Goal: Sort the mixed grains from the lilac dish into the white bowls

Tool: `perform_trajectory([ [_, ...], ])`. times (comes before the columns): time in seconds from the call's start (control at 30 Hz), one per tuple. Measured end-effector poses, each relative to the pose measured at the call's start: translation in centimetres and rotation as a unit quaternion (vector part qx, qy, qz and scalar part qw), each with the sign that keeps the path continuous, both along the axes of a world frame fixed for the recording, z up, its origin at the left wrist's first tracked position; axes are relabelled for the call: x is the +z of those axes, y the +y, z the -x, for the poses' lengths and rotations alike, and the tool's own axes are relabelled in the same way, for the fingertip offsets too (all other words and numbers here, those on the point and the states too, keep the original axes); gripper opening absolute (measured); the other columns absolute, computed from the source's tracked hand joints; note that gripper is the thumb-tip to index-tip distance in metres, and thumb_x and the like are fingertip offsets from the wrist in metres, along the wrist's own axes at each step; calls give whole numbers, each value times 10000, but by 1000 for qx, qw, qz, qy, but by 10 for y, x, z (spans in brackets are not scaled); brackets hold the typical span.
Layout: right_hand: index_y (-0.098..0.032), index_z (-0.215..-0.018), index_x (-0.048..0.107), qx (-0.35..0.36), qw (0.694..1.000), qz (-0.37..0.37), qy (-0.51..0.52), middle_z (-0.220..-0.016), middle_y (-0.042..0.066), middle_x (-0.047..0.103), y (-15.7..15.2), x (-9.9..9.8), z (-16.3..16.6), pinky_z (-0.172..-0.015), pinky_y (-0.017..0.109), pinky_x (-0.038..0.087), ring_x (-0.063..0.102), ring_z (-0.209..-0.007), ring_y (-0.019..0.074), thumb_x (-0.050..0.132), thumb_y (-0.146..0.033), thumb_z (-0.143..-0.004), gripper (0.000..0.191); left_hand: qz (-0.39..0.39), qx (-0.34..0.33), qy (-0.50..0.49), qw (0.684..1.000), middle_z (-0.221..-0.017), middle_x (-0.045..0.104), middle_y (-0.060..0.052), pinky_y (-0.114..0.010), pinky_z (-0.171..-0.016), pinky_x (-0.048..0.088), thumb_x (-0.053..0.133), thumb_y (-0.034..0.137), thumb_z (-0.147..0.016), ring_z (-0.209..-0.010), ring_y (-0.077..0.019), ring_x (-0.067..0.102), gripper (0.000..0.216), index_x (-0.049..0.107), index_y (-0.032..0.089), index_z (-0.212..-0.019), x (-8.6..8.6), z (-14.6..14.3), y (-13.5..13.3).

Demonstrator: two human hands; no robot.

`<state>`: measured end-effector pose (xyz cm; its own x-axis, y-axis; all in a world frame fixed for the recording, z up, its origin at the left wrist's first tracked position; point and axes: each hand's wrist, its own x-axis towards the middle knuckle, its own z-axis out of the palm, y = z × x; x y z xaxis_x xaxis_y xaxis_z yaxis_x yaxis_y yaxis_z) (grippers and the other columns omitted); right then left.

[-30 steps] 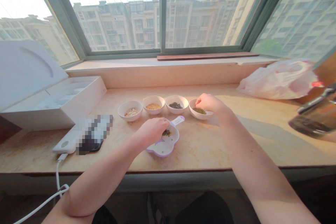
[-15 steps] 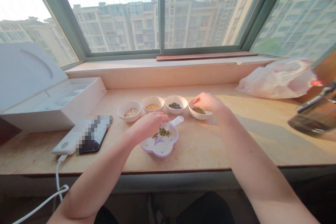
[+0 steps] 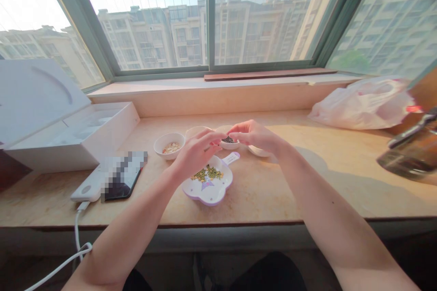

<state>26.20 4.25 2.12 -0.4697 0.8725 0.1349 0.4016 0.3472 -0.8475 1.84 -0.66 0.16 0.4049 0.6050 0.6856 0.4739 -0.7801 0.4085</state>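
Observation:
A white, purple-edged dish [image 3: 212, 194] with a short handle lies in front, with small green beans and some yellow bits in it. My left hand [image 3: 198, 149] hovers over its far edge, fingers drawn toward the thumb. Close to those fingertips, my right hand [image 3: 254, 136] is pinched above the bowl of dark seeds [image 3: 230, 146]. Whatever either hand holds is too small to make out. Behind my left hand the second bowl [image 3: 195, 130] is mostly hidden. My right hand partly covers the rightmost bowl [image 3: 258, 151]. At the row's left stands a bowl of pale flakes [image 3: 157, 149].
Left of the dish lie a phone [image 3: 119, 186] and a white power bank [image 3: 83, 189] with a cable. An open white box [image 3: 112, 122] stands behind them. On the right are a plastic bag [image 3: 362, 104] and a dark transparent container [image 3: 406, 159]. A window rises behind the counter.
My right hand has moved left from the bowl of green beans to above the dark seeds. My left hand has shifted slightly left and up, showing more of the dish's beans.

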Motion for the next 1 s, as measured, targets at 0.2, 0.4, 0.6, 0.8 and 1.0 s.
perform_trajectory([
  [0.2,-168,-702,649,125,984,95,82,-568,-60,448,-10,-11,25,-522,251,277,365,-551,91,776,-574,-811,439,-38,-6,59,997,-1086,737,-49,-254,-850,543,569,163,-1010,-960,-149,700,273,708,264,-1221,-5,1,2],
  [0.4,-170,-632,582,112,982,120,94,-555,-85,356,-13,-16,38,-510,248,218,278,-534,71,824,-616,-732,517,-39,-12,121,992,-1076,728,-64,-288,-853,552,485,194,-1050,-947,-158,682,291,679,251,-1258,-5,1,1],
  [0.6,-169,-707,643,108,989,87,46,-581,-65,420,-15,-12,35,-527,255,254,329,-549,84,750,-637,-806,490,2,34,121,992,-1165,699,-61,-274,-785,533,575,203,-1006,-931,-159,676,261,657,251,-1250,-4,0,2],
  [0.8,-176,-775,681,-58,997,-40,-34,-677,-3,597,0,-5,7,-607,287,355,455,-604,126,640,-632,-885,472,107,57,255,959,-932,721,-52,-302,-715,505,613,193,-922,-805,-196,671,108,721,186,-922,7,4,0],
  [1.0,-181,-735,712,-248,933,-83,-247,-777,66,725,18,0,-30,-635,303,387,604,-735,198,639,-428,-897,304,150,-18,365,919,-997,755,-62,-304,-746,511,599,71,-790,-901,-234,722,268,773,206,-943,5,3,-6],
])
